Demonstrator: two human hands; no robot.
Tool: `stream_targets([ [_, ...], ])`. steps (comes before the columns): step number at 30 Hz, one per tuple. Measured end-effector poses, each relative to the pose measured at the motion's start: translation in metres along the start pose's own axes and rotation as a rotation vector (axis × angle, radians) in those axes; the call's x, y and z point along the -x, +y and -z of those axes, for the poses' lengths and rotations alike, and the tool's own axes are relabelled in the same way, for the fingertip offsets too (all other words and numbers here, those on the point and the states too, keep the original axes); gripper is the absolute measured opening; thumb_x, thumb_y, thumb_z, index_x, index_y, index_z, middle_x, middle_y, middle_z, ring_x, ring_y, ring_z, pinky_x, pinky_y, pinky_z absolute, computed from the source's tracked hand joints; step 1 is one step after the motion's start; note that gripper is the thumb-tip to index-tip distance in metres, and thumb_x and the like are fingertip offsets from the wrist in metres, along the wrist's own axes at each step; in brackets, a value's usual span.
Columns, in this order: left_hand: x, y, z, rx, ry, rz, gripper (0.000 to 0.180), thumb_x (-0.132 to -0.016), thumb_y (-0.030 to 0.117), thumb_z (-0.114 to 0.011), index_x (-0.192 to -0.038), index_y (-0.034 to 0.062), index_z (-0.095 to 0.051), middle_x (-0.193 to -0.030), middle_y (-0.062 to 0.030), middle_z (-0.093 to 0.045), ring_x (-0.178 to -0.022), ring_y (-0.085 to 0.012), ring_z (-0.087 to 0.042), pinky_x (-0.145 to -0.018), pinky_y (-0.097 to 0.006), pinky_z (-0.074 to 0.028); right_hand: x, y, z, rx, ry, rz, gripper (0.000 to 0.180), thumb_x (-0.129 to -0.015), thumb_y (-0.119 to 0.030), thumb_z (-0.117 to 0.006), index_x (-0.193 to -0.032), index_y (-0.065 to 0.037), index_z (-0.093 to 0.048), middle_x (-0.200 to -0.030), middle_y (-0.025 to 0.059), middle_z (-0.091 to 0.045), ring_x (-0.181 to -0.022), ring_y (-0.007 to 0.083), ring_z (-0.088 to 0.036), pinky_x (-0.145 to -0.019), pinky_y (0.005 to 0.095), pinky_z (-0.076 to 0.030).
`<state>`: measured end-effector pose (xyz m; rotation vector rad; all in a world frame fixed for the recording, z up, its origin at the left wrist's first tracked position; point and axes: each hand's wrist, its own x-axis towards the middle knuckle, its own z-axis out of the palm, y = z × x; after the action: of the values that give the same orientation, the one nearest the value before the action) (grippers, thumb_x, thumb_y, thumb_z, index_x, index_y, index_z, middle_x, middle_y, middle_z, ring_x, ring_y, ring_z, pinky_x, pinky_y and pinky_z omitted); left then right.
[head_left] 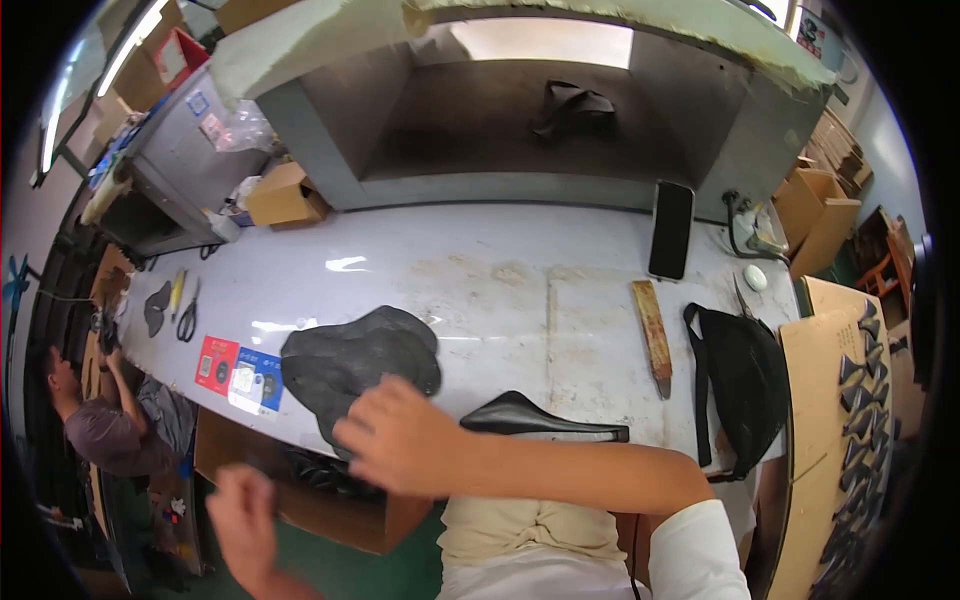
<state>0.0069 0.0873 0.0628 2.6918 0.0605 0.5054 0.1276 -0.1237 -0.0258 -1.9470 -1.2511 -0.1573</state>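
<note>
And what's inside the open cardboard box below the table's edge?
Dark pieces show inside the cardboard box. The tabletop hides its far part; whatever lies beneath the visible pieces is covered.

A: What did the person's right arm have on it?
B: A short white sleeve, which ended near the elbow; its cloth looked plain and softly folded. The forearm was bare.
A: And the 2 hands?
B: The left hand and the right hand were bare, with blurred outlines.
A: Around the waist?
B: Beige cloth, gathered into creases, with white fabric on its near side. A thin dark cord hung toward the right.
</note>
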Motion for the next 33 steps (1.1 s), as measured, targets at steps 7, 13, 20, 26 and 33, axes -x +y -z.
stream_targets([
  [7,0.049,0.079,-0.082,0.837,-0.648,-0.064,0.013,-0.089,0.007,-0.066,-0.098,-0.0002,-0.061,-0.074,-0.0114,-0.066,-0.062,-0.0196,-0.066,-0.057,-0.033,-0.052,0.104,-0.044,0.053,-0.512,-0.459,-0.326,0.026,-0.091,-0.027,-0.064,-0.1,-0.005,-0.054,-0.071,0.013,-0.058,-0.064,0.0344,-0.059,-0.055,0.0407,-0.047],
  [13,0.047,0.078,-0.172,1.173,-1.52,-0.393,0.027,-0.081,0.013,-0.079,-0.099,0.0003,-0.062,-0.083,-0.0109,-0.068,-0.074,-0.021,-0.069,-0.063,-0.027,-0.051,0.196,-0.035,0.127,-1.071,-0.342,-0.494,0.028,-0.087,-0.022,-0.073,-0.079,0.0,-0.057,-0.059,0.0098,-0.05,-0.053,0.0248,-0.051,-0.05,0.0344,-0.037],
  [20,0.052,0.161,-0.167,2.103,-0.634,1.298,0.081,-0.074,0.012,-0.074,-0.141,0.0035,-0.031,-0.096,-0.0203,-0.066,-0.085,-0.0315,-0.067,-0.082,-0.042,-0.056,0.254,-0.068,0.146,-1.264,0.616,-0.28,0.024,-0.076,-0.006,-0.081,-0.07,0.008,-0.062,-0.064,0.0237,-0.064,-0.05,0.0332,-0.063,-0.045,0.0416,-0.047],
  [26,0.098,0.107,-0.193,1.72,-0.647,0.501,0.082,-0.073,0.013,-0.076,-0.146,0.0048,-0.038,-0.09,-0.0169,-0.064,-0.071,-0.028,-0.065,-0.067,-0.035,-0.055,0.26,-0.07,0.149,-1.172,0.728,-0.252,0.02,-0.075,0.0,-0.079,-0.07,0.01,-0.063,-0.067,0.0246,-0.066,-0.054,0.0306,-0.068,-0.045,0.0364,-0.052],
  [33,0.039,0.111,-0.172,0.549,-0.369,-0.205,0.072,-0.065,0.014,-0.081,-0.132,0.0018,-0.056,-0.092,-0.0105,-0.063,-0.075,-0.0194,-0.058,-0.067,-0.028,-0.046,0.255,-0.018,0.137,-0.73,0.647,-1.254,0.028,-0.086,-0.008,-0.074,-0.069,0.0,-0.053,-0.056,-0.0016,-0.053,-0.051,0.0046,-0.05,-0.049,0.0234,-0.046],
])
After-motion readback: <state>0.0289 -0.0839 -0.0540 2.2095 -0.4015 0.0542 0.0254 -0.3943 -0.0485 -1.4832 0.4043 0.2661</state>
